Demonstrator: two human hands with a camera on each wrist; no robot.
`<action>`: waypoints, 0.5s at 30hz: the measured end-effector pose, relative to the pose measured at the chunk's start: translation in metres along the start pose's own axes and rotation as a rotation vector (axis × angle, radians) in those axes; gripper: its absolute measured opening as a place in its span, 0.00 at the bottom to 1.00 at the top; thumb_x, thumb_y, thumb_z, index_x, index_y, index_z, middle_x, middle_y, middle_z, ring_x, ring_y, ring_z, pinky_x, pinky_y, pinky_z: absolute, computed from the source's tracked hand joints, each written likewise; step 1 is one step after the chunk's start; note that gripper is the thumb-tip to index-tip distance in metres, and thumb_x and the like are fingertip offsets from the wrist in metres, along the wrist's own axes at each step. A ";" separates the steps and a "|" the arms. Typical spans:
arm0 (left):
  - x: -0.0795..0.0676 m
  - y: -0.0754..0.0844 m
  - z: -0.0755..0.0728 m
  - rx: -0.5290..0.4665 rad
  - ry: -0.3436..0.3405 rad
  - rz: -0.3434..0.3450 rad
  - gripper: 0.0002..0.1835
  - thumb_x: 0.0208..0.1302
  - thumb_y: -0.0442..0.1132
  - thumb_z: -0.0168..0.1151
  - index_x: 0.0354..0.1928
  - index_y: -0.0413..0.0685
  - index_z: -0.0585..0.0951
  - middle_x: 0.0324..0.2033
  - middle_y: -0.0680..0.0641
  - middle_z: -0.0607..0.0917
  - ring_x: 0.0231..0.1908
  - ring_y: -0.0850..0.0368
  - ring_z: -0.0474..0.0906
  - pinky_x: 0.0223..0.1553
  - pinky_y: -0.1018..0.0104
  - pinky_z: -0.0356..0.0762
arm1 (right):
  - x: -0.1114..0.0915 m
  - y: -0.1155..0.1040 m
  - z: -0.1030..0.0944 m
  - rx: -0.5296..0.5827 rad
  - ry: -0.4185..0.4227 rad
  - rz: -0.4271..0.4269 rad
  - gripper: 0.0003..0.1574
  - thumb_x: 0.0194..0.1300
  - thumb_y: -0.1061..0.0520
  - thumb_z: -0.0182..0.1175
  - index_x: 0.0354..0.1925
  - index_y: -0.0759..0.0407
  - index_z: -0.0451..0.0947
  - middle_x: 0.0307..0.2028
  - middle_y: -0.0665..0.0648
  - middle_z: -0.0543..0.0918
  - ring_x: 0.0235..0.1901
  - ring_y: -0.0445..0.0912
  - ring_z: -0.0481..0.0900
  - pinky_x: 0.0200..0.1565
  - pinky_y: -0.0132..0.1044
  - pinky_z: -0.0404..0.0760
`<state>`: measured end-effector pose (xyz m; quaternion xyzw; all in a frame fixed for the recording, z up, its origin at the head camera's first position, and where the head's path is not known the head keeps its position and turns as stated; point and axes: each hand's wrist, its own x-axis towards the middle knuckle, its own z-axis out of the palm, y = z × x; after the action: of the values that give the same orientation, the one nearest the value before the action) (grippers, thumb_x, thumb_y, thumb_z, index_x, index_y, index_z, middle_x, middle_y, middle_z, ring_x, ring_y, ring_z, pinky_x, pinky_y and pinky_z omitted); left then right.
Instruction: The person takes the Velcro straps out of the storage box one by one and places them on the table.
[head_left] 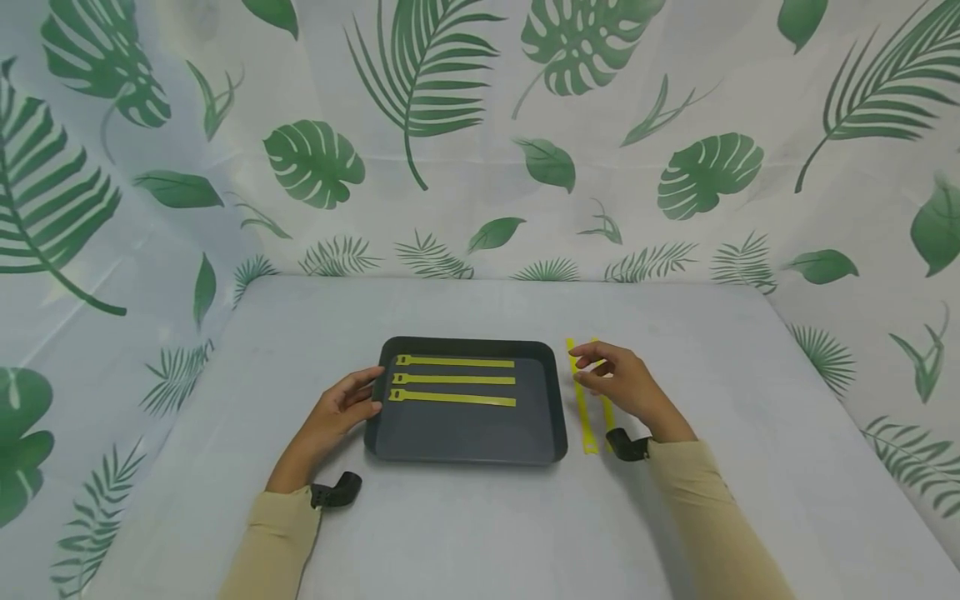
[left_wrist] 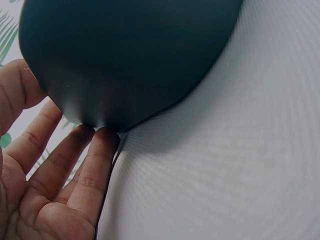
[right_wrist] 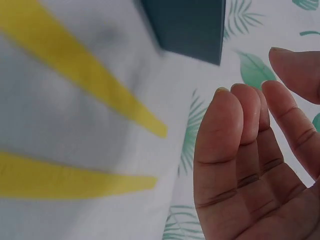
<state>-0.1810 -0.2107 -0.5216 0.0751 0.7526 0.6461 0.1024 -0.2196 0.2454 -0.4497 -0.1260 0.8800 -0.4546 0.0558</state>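
Note:
A dark grey tray [head_left: 457, 435] lies on the table, with three yellow cable straps, the middle one [head_left: 457, 380] among them, laid crosswise in its upper part. At the tray's left side, my left hand [head_left: 337, 415] rests its fingertips against the outer wall; the left wrist view shows these fingers [left_wrist: 92, 172] touching the tray [left_wrist: 130, 55]. To the right of the tray, two more yellow straps [head_left: 584, 417] lie lengthwise on the table. Over them hovers my right hand [head_left: 630, 385], fingers loosely bent, nothing between them. In the right wrist view, both straps [right_wrist: 85, 65] are apart from the fingertips.
White cloth [head_left: 480, 533] covers the table. Behind and beside it hangs a white backdrop [head_left: 465, 183] printed with green leaves. A black wrist camera [head_left: 337, 490] sits on the left wrist, another black camera [head_left: 627, 445] on the right.

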 end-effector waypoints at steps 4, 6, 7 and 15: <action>0.001 -0.001 0.000 -0.009 -0.003 0.008 0.33 0.78 0.33 0.64 0.80 0.36 0.67 0.77 0.30 0.69 0.77 0.30 0.65 0.60 0.74 0.77 | 0.001 -0.005 0.003 0.004 -0.015 -0.028 0.22 0.72 0.68 0.69 0.62 0.73 0.81 0.51 0.70 0.84 0.44 0.55 0.86 0.40 0.35 0.87; 0.001 -0.001 0.000 -0.012 -0.009 0.012 0.33 0.78 0.33 0.64 0.80 0.35 0.66 0.77 0.30 0.69 0.77 0.30 0.65 0.60 0.74 0.77 | 0.002 -0.007 0.004 0.005 -0.022 -0.035 0.23 0.72 0.68 0.69 0.62 0.73 0.80 0.52 0.71 0.84 0.44 0.55 0.86 0.41 0.34 0.87; 0.001 -0.001 0.000 -0.015 -0.011 0.012 0.33 0.78 0.33 0.64 0.80 0.35 0.66 0.77 0.29 0.69 0.77 0.30 0.65 0.60 0.73 0.77 | 0.002 -0.009 0.005 0.006 -0.024 -0.037 0.23 0.72 0.68 0.69 0.62 0.73 0.80 0.52 0.71 0.84 0.44 0.55 0.86 0.41 0.34 0.87; 0.001 -0.002 -0.001 -0.015 -0.014 -0.001 0.33 0.79 0.33 0.63 0.81 0.36 0.66 0.78 0.30 0.68 0.78 0.31 0.64 0.62 0.71 0.77 | 0.006 -0.022 0.011 0.036 -0.052 -0.055 0.23 0.73 0.68 0.67 0.63 0.74 0.79 0.51 0.71 0.85 0.44 0.55 0.86 0.41 0.37 0.88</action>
<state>-0.1824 -0.2113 -0.5235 0.0785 0.7471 0.6510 0.1084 -0.2197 0.2229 -0.4382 -0.1609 0.8660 -0.4684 0.0686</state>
